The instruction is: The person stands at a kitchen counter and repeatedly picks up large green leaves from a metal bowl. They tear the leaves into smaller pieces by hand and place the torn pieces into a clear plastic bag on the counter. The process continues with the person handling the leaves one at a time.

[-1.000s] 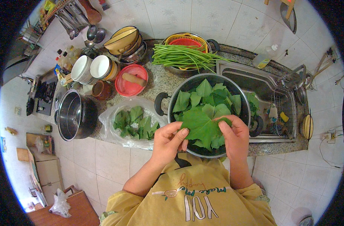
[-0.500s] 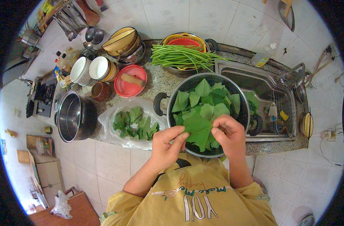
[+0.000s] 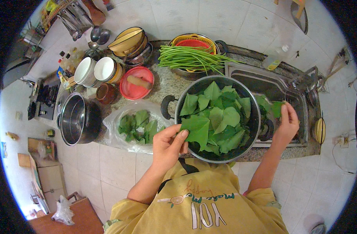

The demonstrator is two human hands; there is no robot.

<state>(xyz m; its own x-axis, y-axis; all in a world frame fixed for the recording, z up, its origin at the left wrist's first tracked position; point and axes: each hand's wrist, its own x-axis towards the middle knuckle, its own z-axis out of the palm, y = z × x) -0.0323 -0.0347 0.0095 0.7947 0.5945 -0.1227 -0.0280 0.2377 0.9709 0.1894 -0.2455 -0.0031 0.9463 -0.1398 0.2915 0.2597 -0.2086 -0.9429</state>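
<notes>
While the left hand (image 3: pixel 168 146) pinches one large leaf (image 3: pixel 196 128) at the pot (image 3: pixel 217 119) rim, right-hand fingers (image 3: pixel 286 111) grasp another beyond it over the sink (image 3: pixel 264 84); pot mostly filled, bagged leaves (image 3: pixel 137 124) remaining beside it.

Bright, even light; fisheye-bent edges.
</notes>
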